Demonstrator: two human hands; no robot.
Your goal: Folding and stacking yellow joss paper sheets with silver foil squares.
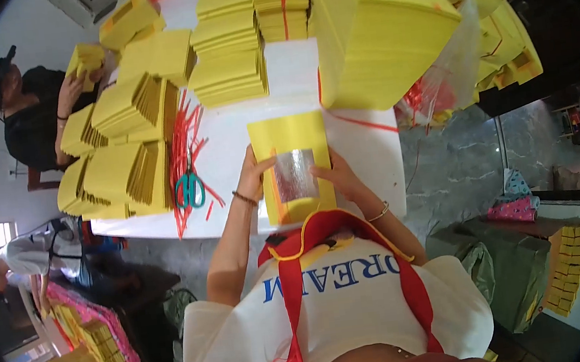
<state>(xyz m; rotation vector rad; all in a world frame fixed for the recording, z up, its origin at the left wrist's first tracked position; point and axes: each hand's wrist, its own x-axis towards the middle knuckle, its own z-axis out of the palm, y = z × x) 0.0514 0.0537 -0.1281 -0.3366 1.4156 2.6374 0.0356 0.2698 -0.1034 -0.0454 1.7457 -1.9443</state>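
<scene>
Just above the near edge of the white table (292, 73), both my hands hold a stack of yellow joss paper (288, 131) with a silver foil rectangle (297, 180) on its top sheet. My left hand (252, 174) grips the left side, thumb lying on top near the foil. On the opposite side, my right hand (343, 175) has its fingers round the edge and its thumb on the foil. The fingers beneath the stack are hidden. Left of my left hand lie scissors with teal handles (189, 191), beside loose red strips (187, 128).
Folded yellow paper bundles (118, 175) crowd the table's left; more stacks (228, 77) stand at the back. A tall yellow pile (375, 50) rises at right, near a clear plastic bag (458, 54). Two people work at left, one handling a yellow bundle (85, 61).
</scene>
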